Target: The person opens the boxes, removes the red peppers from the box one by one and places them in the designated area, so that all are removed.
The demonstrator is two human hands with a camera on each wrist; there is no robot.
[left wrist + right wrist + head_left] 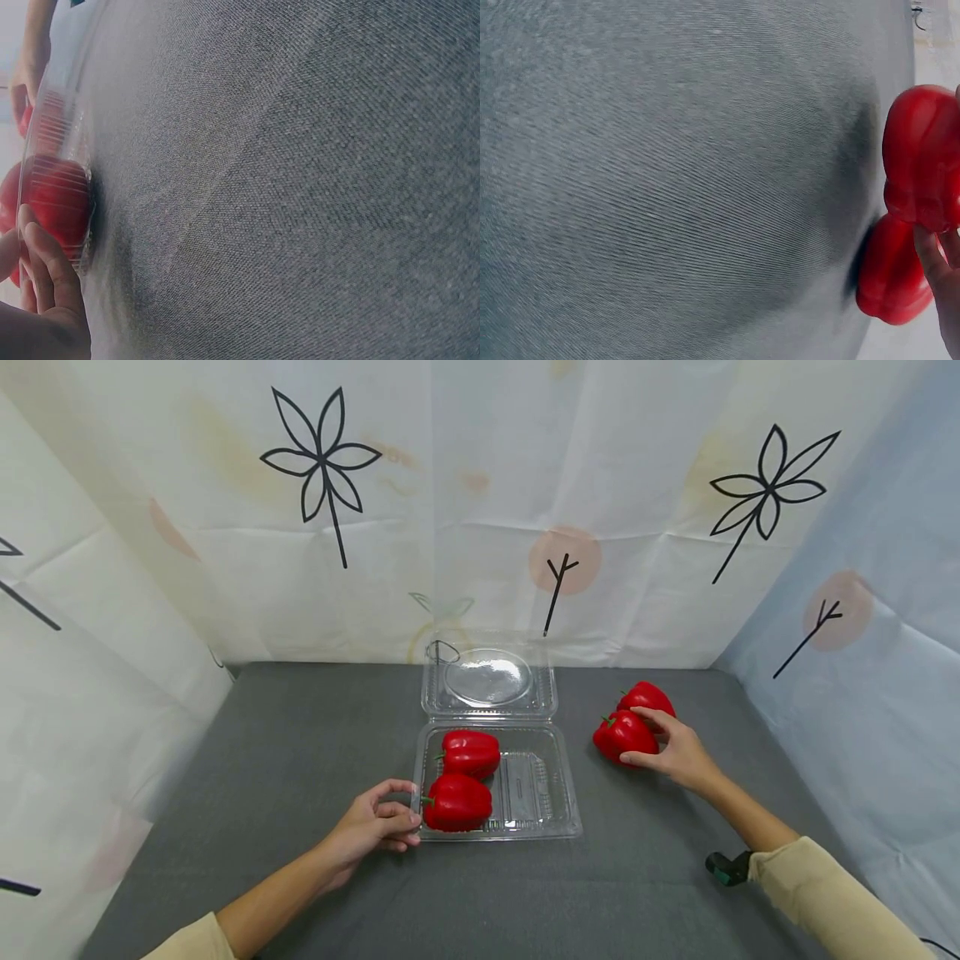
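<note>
Filling tray (558, 793): 2 peppers in, 2 outside; right hand (678, 752) grasping pepper (622, 735), left hand (371, 825) seemingly pinching rim.

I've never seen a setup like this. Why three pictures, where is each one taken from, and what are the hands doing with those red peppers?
No machine here: a person works with bare hands and wears three cameras. The wide picture comes from the head camera, looking down at a grey table. The other two come from the wrists, so they look sideways and very close.

On the table lies a clear plastic box, its lid open, with two red peppers in the left half: a near pepper and a far pepper. The left hand rests at the box's near left corner. The right hand grips a loose pepper to the right of the box; another pepper sits just behind it.
</note>
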